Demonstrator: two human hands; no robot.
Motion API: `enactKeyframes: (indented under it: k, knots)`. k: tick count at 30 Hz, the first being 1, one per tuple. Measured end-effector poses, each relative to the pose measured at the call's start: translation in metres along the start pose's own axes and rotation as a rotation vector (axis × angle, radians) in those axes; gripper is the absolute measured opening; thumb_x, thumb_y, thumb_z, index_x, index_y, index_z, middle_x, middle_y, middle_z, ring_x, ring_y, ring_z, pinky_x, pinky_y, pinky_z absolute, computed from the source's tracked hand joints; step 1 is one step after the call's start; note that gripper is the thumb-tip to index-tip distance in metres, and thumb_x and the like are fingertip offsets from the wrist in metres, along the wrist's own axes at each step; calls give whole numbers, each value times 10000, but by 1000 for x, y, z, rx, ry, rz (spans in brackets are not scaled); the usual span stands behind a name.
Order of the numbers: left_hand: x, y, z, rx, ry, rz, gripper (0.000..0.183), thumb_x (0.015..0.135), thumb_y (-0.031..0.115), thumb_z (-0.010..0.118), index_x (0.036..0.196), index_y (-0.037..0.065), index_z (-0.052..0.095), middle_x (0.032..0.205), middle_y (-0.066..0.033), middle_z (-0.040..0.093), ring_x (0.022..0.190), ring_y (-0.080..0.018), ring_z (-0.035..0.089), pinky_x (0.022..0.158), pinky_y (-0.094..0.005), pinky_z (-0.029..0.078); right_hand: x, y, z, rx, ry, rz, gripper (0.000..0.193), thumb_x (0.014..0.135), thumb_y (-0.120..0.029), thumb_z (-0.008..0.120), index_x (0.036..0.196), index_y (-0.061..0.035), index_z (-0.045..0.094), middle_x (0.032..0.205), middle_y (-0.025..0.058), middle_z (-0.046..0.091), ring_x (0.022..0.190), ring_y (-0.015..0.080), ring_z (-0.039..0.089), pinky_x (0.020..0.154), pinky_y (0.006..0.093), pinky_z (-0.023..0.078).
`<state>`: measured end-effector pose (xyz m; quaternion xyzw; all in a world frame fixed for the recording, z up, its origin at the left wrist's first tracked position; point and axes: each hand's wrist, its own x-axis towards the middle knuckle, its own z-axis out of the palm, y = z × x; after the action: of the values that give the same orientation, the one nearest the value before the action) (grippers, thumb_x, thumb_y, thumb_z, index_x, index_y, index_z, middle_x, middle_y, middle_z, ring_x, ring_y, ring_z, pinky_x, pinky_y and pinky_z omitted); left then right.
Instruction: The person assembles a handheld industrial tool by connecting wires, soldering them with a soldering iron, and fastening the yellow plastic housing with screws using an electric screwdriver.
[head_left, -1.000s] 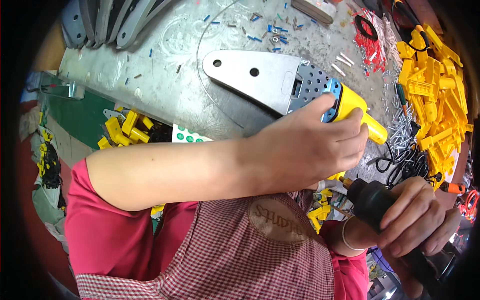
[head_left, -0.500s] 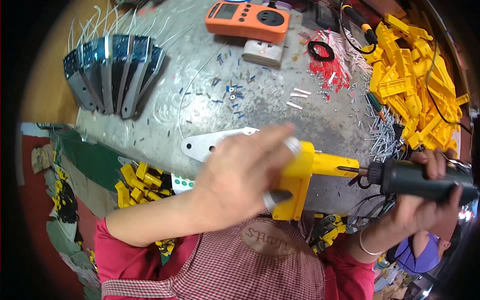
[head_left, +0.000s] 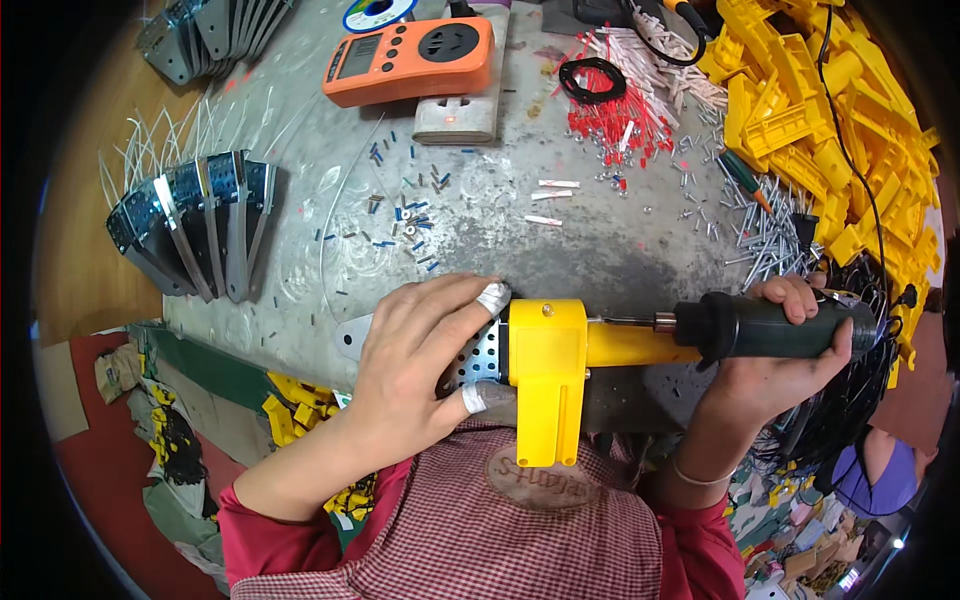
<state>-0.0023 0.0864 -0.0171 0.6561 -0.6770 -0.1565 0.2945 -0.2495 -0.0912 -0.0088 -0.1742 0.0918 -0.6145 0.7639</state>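
Note:
My left hand (head_left: 415, 355), with white tape round two fingertips, is closed round a perforated metal body (head_left: 482, 360). A yellow plastic housing (head_left: 547, 375) sits on the right end of that body, and a flat metal plate (head_left: 350, 338) juts out past my knuckles. In my right hand (head_left: 765, 385) is a dark green electric screwdriver (head_left: 780, 325), lying level. Its thin bit (head_left: 630, 322) points left and reaches the right side of the housing, above a yellow handle-like part (head_left: 640, 347). Whether a screw is at the bit's tip is too small to tell.
Yellow plastic parts (head_left: 800, 120) are heaped at the far right beside loose screws (head_left: 770, 240). Red-and-white pieces (head_left: 625, 110), small sleeves (head_left: 405, 215) and an orange meter (head_left: 410, 62) lie farther back. Metal units with wires (head_left: 200, 225) stand at the left.
The screwdriver bit has come from beyond the yellow part's end to the housing's side. My left hand has moved left along the metal body. The whole view has shifted.

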Motion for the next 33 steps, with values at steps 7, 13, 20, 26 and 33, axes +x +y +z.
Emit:
enactKeyframes:
  k: [7, 13, 20, 26, 33]
  knots:
    - [0, -2, 1, -61, 22, -4, 531, 809, 373, 678, 1185, 25, 539, 1268, -158, 568, 1154, -359, 534, 958, -463, 377, -3, 12, 5, -12, 18, 1, 388, 906, -355, 517, 1086, -12, 486, 815, 31, 438, 748, 148, 471, 846, 354, 446]
    - [1, 3, 2, -56, 23, -14, 529, 788, 329, 702, 1191, 25, 544, 1256, -154, 578, 1132, -359, 548, 939, -458, 392, -1, 16, 17, 5, -9, 15, 430, 914, -398, 494, 1104, -13, 475, 791, 31, 432, 728, 147, 468, 844, 357, 454]
    - [2, 16, 19, -63, 49, 43, 553, 785, 333, 679, 1213, 13, 537, 1256, -160, 562, 1117, -367, 544, 932, -465, 392, -11, -13, 18, -65, -85, -45, 459, 910, -355, 508, 1176, 11, 425, 813, 40, 417, 742, 150, 455, 846, 369, 432]
    - [9, 26, 31, -34, 69, 62, 575, 766, 330, 699, 1217, 10, 542, 1256, -166, 564, 1136, -370, 532, 948, -467, 388, -37, -54, -13, 10, -47, -50, 410, 889, -324, 539, 1125, -17, 403, 806, 31, 422, 731, 149, 476, 833, 360, 429]
    - [10, 24, 35, -23, 95, 47, 555, 769, 341, 716, 1181, 5, 555, 1250, -165, 579, 1134, -373, 542, 947, -455, 396, -41, -34, -17, 41, 25, -101, 391, 879, -353, 538, 1082, -38, 427, 789, 14, 432, 697, 122, 478, 786, 323, 453]
